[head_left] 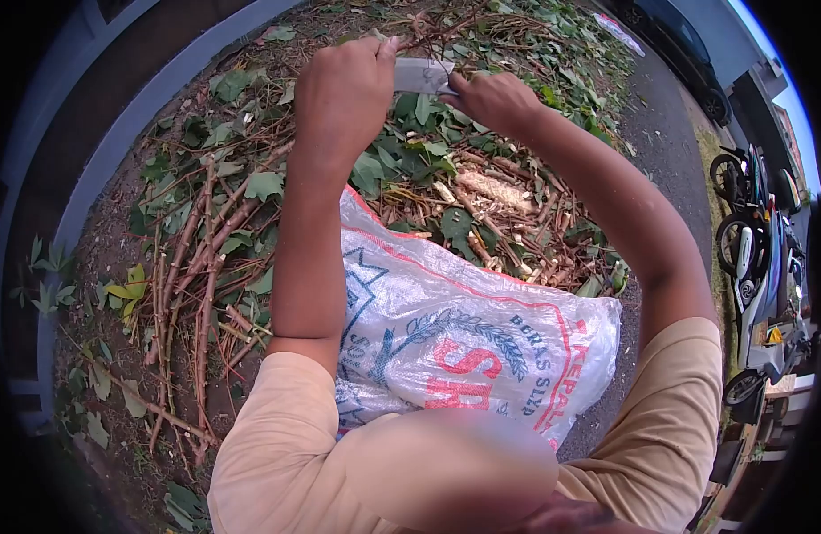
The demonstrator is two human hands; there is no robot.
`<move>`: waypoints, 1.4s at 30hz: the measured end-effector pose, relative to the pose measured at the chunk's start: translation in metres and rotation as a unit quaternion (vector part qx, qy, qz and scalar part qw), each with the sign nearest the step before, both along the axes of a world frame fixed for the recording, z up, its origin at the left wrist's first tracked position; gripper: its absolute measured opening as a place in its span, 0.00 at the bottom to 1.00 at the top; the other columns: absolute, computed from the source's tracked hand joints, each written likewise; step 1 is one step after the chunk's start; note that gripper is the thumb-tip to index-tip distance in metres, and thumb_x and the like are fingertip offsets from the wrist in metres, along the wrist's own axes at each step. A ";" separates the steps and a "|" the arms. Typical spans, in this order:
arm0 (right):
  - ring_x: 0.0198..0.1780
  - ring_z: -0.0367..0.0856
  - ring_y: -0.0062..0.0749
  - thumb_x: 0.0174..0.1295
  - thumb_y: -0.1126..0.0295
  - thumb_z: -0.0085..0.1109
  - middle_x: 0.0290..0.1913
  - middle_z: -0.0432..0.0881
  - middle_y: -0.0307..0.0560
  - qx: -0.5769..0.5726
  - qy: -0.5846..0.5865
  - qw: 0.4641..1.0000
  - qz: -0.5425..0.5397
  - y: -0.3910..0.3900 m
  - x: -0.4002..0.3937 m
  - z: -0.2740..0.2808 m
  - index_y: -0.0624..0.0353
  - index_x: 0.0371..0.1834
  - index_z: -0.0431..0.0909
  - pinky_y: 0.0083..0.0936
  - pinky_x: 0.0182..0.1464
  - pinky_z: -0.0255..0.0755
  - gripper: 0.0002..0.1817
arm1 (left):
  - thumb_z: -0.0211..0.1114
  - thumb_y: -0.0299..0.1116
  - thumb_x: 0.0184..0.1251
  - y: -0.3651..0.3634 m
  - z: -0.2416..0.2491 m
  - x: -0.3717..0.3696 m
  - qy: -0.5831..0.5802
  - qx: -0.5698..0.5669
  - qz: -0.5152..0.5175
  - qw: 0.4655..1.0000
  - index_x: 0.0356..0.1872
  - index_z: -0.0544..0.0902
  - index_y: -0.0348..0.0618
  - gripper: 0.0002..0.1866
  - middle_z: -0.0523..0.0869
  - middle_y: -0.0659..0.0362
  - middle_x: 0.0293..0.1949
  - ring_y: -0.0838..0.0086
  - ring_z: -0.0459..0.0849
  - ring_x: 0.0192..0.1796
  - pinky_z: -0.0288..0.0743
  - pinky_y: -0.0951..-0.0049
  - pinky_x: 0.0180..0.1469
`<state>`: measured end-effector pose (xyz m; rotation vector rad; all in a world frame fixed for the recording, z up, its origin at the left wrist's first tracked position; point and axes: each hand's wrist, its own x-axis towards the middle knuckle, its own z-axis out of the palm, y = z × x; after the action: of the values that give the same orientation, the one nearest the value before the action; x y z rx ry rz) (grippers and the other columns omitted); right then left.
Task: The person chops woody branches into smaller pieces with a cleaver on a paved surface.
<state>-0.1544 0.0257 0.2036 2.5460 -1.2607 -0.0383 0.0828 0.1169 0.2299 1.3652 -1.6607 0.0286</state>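
left grip (344, 93) closed on stems (428, 31) | right grip (491, 98) closed on knife (421, 76) | white sack (455, 338) below

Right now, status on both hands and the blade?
Left hand grips a stem. Right hand holds the knife. Sack below, leaves around.

Outdoors in daylight, bare soil (117, 222) strewn with cut stems (197, 267) and green leaves (402, 165) lies inside a grey curb (134, 116). An asphalt road (660, 142) runs alongside, with parked motorbikes (758, 258) and a dark car (686, 44).
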 end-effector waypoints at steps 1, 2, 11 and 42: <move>0.34 0.89 0.56 0.81 0.45 0.46 0.31 0.87 0.58 -0.021 -0.049 0.995 -0.086 -0.036 -0.024 0.001 0.62 0.43 0.81 0.52 0.36 0.82 0.28 | 0.56 0.49 0.83 0.003 0.002 0.003 0.026 0.031 -0.006 0.999 0.33 0.84 0.35 0.26 0.81 0.41 0.24 0.41 0.82 0.31 0.73 0.47 0.37; 0.34 0.89 0.58 0.81 0.45 0.45 0.32 0.87 0.59 -0.050 -0.062 0.993 -0.086 -0.053 -0.047 0.001 0.62 0.43 0.82 0.53 0.38 0.83 0.29 | 0.56 0.49 0.83 -0.003 -0.003 0.007 0.030 0.026 0.001 0.999 0.33 0.84 0.35 0.26 0.81 0.41 0.24 0.41 0.82 0.31 0.73 0.47 0.37; 0.24 0.85 0.53 0.81 0.42 0.44 0.28 0.85 0.56 0.033 -0.011 0.998 0.046 0.070 0.007 -0.001 0.59 0.48 0.74 0.49 0.28 0.78 0.28 | 0.57 0.49 0.83 -0.024 -0.018 -0.005 0.005 0.029 -0.002 1.000 0.34 0.85 0.35 0.26 0.84 0.40 0.27 0.41 0.84 0.34 0.75 0.46 0.39; 0.44 0.86 0.69 0.78 0.39 0.49 0.36 0.87 0.70 0.217 -0.356 0.824 -0.382 0.174 -0.208 -0.225 0.67 0.41 0.87 0.56 0.49 0.76 0.36 | 0.61 0.28 0.68 -0.110 -0.217 -0.054 -0.429 0.494 -0.122 0.746 0.52 0.90 0.37 0.16 0.93 0.48 0.52 0.52 0.92 0.54 0.84 0.55 0.56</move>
<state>-0.3628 0.1999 -0.0213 2.2230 -2.7830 0.5649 0.0290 0.0071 0.0133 2.0583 -2.8649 -0.5316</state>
